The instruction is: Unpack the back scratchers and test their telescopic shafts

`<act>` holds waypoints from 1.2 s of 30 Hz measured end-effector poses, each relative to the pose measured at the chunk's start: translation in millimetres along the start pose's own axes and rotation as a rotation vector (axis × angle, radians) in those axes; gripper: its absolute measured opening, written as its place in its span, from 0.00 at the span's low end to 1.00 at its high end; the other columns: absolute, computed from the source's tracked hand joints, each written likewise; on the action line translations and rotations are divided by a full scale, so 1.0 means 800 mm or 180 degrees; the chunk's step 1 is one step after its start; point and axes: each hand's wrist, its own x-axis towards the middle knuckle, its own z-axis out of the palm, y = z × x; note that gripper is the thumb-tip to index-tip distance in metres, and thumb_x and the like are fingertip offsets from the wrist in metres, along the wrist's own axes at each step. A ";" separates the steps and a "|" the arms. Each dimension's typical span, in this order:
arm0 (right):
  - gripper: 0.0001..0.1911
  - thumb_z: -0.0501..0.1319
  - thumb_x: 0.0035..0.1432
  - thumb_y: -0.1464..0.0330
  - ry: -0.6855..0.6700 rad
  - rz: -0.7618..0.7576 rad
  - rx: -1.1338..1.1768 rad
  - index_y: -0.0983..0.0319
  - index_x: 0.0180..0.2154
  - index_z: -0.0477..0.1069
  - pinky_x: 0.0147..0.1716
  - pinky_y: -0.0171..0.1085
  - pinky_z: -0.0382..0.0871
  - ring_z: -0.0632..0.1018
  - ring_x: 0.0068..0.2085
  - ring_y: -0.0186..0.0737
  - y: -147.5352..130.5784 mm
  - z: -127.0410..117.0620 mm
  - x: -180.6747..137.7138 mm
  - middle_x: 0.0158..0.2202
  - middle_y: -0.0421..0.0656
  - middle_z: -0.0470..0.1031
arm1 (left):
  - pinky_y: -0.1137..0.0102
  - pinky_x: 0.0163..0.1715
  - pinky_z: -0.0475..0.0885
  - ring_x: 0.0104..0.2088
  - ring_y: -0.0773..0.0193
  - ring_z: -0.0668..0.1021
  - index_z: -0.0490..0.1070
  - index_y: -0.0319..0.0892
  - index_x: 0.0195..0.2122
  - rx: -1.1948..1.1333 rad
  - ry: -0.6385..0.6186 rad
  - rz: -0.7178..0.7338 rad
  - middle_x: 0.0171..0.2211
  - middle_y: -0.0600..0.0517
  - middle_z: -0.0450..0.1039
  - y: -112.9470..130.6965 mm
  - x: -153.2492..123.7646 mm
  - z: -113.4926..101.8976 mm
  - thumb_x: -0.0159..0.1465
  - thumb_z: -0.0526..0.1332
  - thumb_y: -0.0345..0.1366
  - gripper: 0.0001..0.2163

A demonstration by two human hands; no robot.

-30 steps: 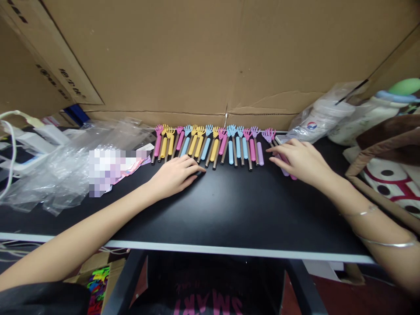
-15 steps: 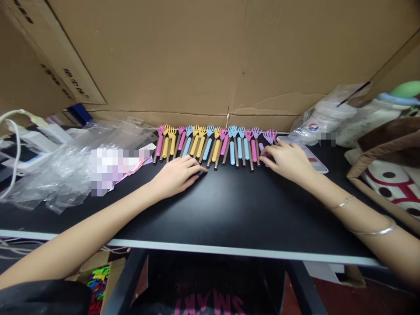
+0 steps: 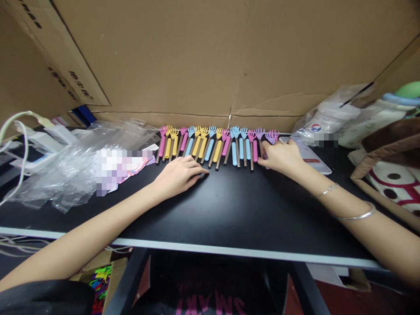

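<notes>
A row of several small hand-shaped back scratchers point(image 3: 213, 146) in pink, yellow, blue and purple lies side by side at the back of the black table point(image 3: 223, 210). My left hand point(image 3: 179, 175) rests flat on the table just in front of the yellow and blue ones, fingers stretched out. My right hand point(image 3: 278, 156) lies at the row's right end, fingers curled over the purple scratchers point(image 3: 271, 136) and pressing them against the row. What the fingers grip is hidden.
Clear plastic bags point(image 3: 75, 162) and a white cable point(image 3: 15, 127) lie at the left. A phone point(image 3: 311, 157), a plastic-wrapped container point(image 3: 328, 116) and a brown-and-white plush point(image 3: 390, 170) sit at the right. A cardboard wall point(image 3: 210, 57) stands behind.
My right hand has slid left and back toward the row, bringing the purple scratchers against the others. My left hand has stayed in place.
</notes>
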 end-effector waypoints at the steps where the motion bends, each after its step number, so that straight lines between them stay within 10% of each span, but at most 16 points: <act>1: 0.19 0.51 0.56 0.57 -0.0047 0.0019 0.0059 0.64 0.42 0.68 0.37 0.43 0.57 0.77 0.38 0.52 0.000 0.000 0.000 0.32 0.52 0.77 | 0.66 0.40 0.67 0.42 0.59 0.72 0.73 0.45 0.49 0.0008 -0.0001 -0.0007 0.40 0.51 0.77 0.000 0.000 0.000 0.68 0.53 0.34 0.13; 36: 0.20 0.49 0.59 0.68 0.0100 0.0083 -0.0006 0.63 0.52 0.64 0.25 0.36 0.54 0.79 0.35 0.53 -0.001 0.004 -0.020 0.34 0.52 0.78 | 0.67 0.39 0.70 0.42 0.60 0.74 0.76 0.47 0.46 0.0071 0.0109 0.0113 0.39 0.51 0.78 0.001 -0.004 -0.005 0.65 0.55 0.30 0.13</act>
